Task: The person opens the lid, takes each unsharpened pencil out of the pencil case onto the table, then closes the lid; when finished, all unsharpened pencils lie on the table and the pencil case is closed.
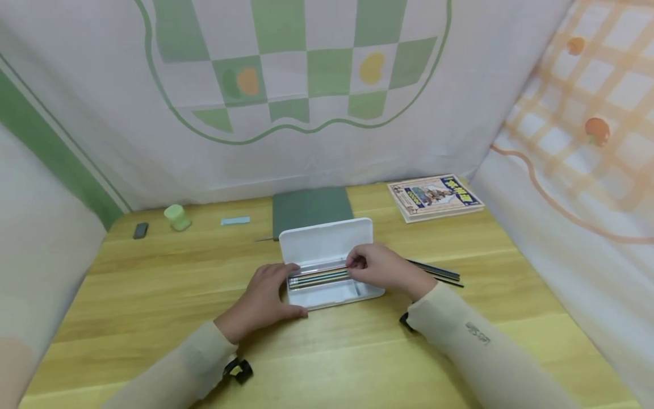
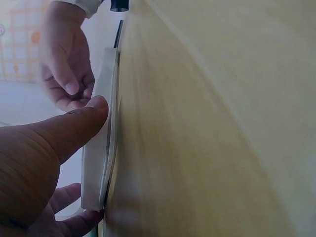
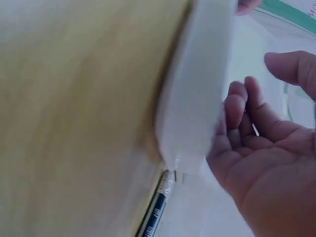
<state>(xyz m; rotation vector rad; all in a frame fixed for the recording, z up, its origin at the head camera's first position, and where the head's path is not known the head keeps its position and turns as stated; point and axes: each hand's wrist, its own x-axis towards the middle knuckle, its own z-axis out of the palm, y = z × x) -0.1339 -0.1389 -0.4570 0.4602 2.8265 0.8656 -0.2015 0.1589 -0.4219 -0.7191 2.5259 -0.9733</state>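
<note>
Pale fabric walls are enclosing the setting: a green-checked hanging [image 1: 281,74] is covering the back, and an orange-checked cloth [image 1: 603,85] is hanging at the right. Wood-grained worktop [image 1: 317,358] is carrying the items below.

White case [image 1: 327,241]: is lying at the middle of the worktop, its lid standing raised at the back.

Pencils [image 1: 317,278], several: are lying side by side, lengthwise, inside the case.

Left hand [image 1: 263,298]: its grip is clamping the left end of the case, the thumb pressing on the front wall and the fingers holding the end and the back corner.

Right hand [image 1: 380,267]: is hanging over the right ends of the pencils; its fingers are bending, the thumb tip standing apart from them in the right wrist view. Whether the fingertips are touching a pencil cannot be told.

Dark pencils [image 1: 439,272], a small group: are lying on the worktop just beyond the right end of the case.

Dark green folder-like sheet [image 1: 311,204]: is lying behind the case, partly hidden by the lid.

Illustrated book [image 1: 434,197]: is lying at back right.

Back left, apart from one another: a light blue strip [image 1: 235,221], a light green container [image 1: 177,217] and a small dark grey block [image 1: 140,230] are resting.
</note>
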